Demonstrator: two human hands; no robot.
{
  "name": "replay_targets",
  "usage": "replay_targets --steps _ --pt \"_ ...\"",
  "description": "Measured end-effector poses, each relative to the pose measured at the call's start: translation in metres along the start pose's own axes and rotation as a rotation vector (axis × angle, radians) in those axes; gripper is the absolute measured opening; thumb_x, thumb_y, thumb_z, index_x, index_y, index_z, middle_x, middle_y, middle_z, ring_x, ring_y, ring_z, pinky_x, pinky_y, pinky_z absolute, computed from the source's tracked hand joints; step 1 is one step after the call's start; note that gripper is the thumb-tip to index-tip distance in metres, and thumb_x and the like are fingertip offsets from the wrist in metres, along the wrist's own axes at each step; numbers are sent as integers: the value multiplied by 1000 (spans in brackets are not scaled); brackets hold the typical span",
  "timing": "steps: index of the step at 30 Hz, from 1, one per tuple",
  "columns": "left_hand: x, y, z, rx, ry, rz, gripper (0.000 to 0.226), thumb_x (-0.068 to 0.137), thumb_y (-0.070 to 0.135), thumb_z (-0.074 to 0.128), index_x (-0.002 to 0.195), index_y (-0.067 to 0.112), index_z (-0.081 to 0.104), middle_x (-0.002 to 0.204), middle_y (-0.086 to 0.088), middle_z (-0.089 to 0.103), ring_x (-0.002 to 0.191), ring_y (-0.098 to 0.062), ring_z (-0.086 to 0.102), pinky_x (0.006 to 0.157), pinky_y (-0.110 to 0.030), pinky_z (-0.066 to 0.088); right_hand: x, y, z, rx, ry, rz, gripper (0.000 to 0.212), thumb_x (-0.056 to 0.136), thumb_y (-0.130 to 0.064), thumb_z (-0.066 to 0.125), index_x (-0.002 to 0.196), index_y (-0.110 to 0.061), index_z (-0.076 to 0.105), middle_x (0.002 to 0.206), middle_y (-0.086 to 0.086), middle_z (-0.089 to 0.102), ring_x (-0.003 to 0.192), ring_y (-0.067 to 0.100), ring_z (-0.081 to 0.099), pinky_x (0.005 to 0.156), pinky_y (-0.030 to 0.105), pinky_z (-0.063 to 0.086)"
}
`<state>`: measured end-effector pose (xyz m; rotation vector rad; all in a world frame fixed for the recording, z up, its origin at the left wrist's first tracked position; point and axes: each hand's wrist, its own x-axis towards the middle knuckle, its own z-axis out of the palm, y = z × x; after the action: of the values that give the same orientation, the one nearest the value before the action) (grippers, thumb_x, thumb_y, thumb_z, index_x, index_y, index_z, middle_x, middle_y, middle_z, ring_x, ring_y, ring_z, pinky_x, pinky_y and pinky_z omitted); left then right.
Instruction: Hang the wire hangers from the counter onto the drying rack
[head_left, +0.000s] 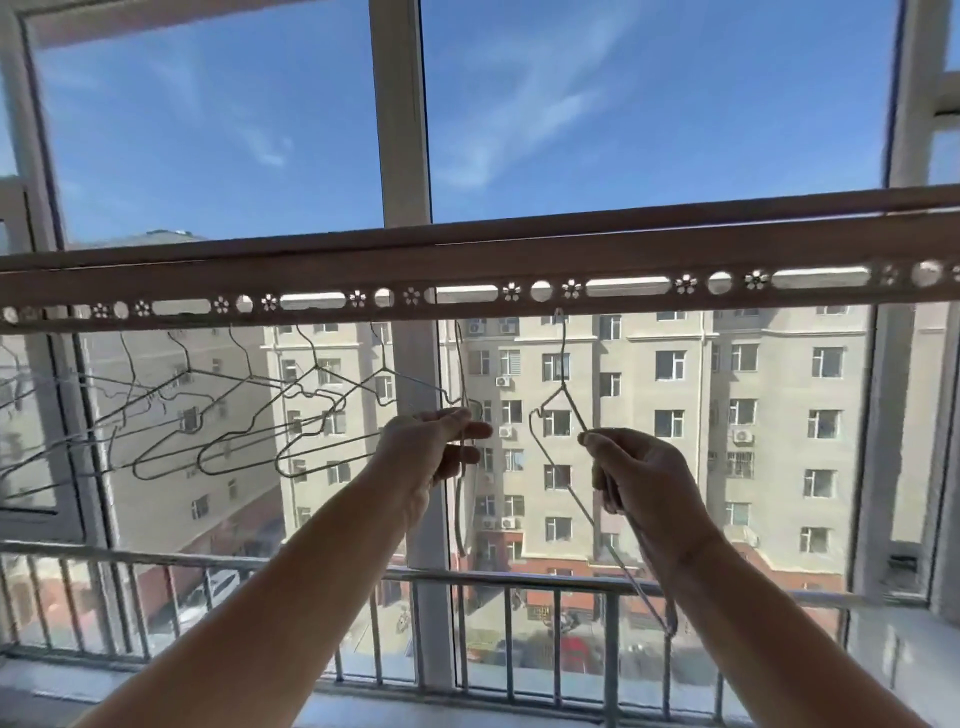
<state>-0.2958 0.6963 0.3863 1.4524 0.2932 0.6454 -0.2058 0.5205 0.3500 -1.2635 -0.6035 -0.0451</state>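
The drying rack's bar (467, 260) runs across the view at head height, pierced with round holes and slots. Several wire hangers (249, 415) hang from its left part. My left hand (441, 447) pinches the end of one hanger (461, 374) whose hook goes up to the bar. My right hand (639, 473) grips the shoulder of another wire hanger (563, 384); its hook sits in a hole of the bar, and its body hangs down past my wrist.
A large window with a white frame (402, 130) stands right behind the bar. A metal railing (467, 577) runs along the window's lower part above a white sill (883, 639). The bar's right part carries no hangers.
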Motion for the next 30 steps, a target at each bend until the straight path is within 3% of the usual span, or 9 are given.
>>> replay_targets --steps 7,18,22,26,30 --pt "38 7 14 5 -23 45 14 90 16 58 95 8 68 74 0 76 49 -5 63 46 -19 42 41 1 -2 -59 -9 -99 9 87 -6 59 87 1 65 36 -5 51 31 1 40 35 12 33" --pt "60 -2 15 10 24 110 10 90 15 58 91 14 68 69 4 74 47 -6 60 54 -21 41 76 15 4 -58 -14 -83 9 87 -6 59 84 -2 66 38 -4 51 31 2 40 36 13 34" --pt "71 5 11 37 37 143 11 89 17 59 94 15 69 71 5 75 47 -4 61 50 -18 42 84 17 9 -76 -13 -88 10 87 -6 58 83 -3 66 39 -5 51 32 2 40 36 13 35" --pt "80 11 12 44 32 156 12 89 18 59 97 14 68 72 6 75 47 -4 61 57 -23 41 93 18 13 -88 -1 -73 10 87 -5 58 84 1 66 41 -2 50 31 2 38 36 13 34" --pt "87 9 13 20 25 123 12 90 15 57 96 12 67 71 4 74 48 -4 61 52 -20 41 100 25 13 -111 -4 -40 10 87 -6 59 83 0 65 37 -5 50 30 3 38 36 14 35"
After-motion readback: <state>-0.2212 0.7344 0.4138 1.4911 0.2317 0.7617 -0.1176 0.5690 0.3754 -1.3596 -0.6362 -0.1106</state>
